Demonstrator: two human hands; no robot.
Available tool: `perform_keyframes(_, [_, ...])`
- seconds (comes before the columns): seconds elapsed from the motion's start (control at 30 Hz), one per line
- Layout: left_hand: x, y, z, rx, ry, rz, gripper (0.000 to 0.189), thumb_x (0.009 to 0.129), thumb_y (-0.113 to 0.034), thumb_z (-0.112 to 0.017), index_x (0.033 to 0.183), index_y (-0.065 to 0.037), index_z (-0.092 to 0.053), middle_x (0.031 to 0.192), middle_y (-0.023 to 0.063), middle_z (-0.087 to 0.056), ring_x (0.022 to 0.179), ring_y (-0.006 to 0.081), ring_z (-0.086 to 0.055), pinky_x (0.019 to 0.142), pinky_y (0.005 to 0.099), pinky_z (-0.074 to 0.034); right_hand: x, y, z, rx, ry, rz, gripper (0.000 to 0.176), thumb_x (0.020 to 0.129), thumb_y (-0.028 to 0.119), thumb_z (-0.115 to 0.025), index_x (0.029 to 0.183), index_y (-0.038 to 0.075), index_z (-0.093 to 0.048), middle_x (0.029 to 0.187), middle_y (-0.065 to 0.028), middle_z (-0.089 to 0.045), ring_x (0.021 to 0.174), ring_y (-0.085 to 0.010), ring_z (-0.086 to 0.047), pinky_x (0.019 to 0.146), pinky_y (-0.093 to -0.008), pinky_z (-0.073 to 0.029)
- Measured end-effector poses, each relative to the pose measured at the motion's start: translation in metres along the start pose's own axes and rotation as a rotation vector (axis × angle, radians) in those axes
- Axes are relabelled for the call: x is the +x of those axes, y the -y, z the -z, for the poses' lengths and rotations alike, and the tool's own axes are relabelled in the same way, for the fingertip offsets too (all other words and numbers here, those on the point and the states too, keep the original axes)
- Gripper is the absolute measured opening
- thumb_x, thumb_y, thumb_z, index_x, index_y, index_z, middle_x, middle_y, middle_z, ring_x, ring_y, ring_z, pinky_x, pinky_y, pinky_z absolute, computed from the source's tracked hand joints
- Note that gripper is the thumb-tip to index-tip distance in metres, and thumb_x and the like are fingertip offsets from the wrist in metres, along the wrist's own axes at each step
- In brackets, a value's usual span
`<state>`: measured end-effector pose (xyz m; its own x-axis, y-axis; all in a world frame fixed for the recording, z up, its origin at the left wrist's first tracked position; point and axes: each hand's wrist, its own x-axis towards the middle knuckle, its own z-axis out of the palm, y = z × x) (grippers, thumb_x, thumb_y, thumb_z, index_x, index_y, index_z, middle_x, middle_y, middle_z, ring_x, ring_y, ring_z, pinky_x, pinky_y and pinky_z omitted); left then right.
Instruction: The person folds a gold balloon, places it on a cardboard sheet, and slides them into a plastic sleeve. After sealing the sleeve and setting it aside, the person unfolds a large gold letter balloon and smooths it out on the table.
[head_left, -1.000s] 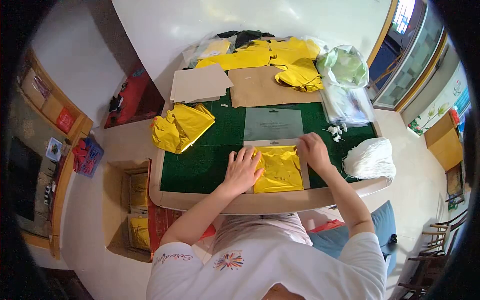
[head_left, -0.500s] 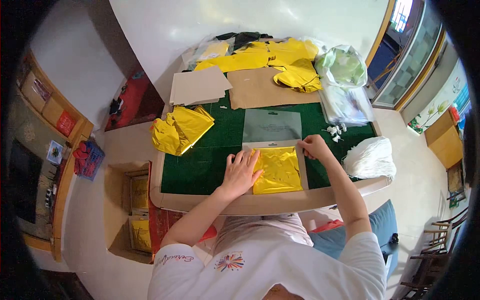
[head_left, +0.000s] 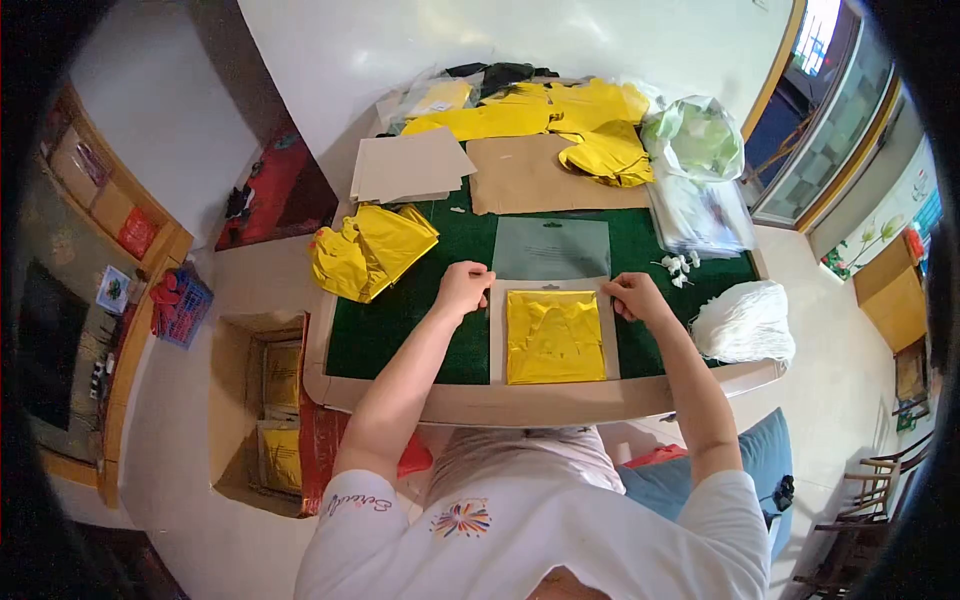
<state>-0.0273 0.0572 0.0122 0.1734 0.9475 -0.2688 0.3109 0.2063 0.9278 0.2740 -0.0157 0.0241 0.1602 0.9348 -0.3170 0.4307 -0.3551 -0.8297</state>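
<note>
In front of me a clear plastic bag [head_left: 552,249] lies flat on the green tabletop, its flap spread away from me. Inside or on it, a folded gold foil piece [head_left: 556,338] rests against a pale card [head_left: 499,352]. My left hand [head_left: 466,288] is closed in a pinch at the bag's left edge, close to the flap's base. Opposite it, my right hand [head_left: 637,298] pinches the right edge at about the same height. The fingertips cover the exact spots they grip.
Crumpled gold foil [head_left: 372,252] lies at the left, below stacked cards [head_left: 412,168]. Behind are a brown cardboard sheet [head_left: 520,175] and more gold foil [head_left: 600,105]. At right are clear bags [head_left: 702,215], white clips [head_left: 679,267] and white string [head_left: 743,323]. A carton [head_left: 237,400] stands on the floor.
My left hand has left the gold foil's surface and moved up to the bag's left edge, its fingers now closed. My right hand stays at the right edge. The view has shifted slightly.
</note>
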Motion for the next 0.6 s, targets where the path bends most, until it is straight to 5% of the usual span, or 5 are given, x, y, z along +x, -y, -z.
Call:
perform_keyframes(0.1, [0.005, -0.001, 0.009, 0.012, 0.144, 0.089, 0.022, 0.088, -0.015, -0.061, 0.099, 0.004, -0.064, 0.076, 0.0064, -0.062, 0.047, 0.0099, -0.051, 0.037, 0.0246, -0.033, 0.001, -0.003, 0.002, 0.039, 0.025, -0.02, 0.026, 0.09, 0.024, -0.061, 0.081, 0.0, -0.061, 0.056, -0.0031, -0.055, 0.041, -0.0091, -0.047, 0.037, -0.0239, -0.037])
perform_keyframes(0.2, [-0.007, -0.004, 0.011, 0.037, 0.142, 0.102, 0.019, 0.088, -0.014, -0.061, 0.09, 0.004, -0.066, 0.075, 0.0074, -0.062, 0.043, 0.0095, -0.048, 0.037, 0.0252, -0.032, -0.001, -0.004, 0.002, 0.049, 0.048, -0.02, 0.026, 0.09, 0.024, -0.062, 0.081, 0.0, -0.061, 0.056, -0.0032, -0.056, 0.04, -0.0092, -0.047, 0.036, -0.0243, -0.036])
perform_keyframes(0.6, [-0.058, 0.012, 0.013, 0.115, 0.22, 0.065, 0.023, 0.087, -0.016, -0.063, 0.092, 0.005, -0.067, 0.06, 0.0079, -0.06, 0.035, 0.01, -0.045, 0.034, 0.0246, -0.032, -0.041, -0.011, -0.003, -0.012, 0.107, -0.061, 0.024, 0.09, 0.023, -0.061, 0.079, 0.002, -0.06, 0.053, -0.0015, -0.055, 0.038, -0.0079, -0.048, 0.035, -0.0217, -0.036])
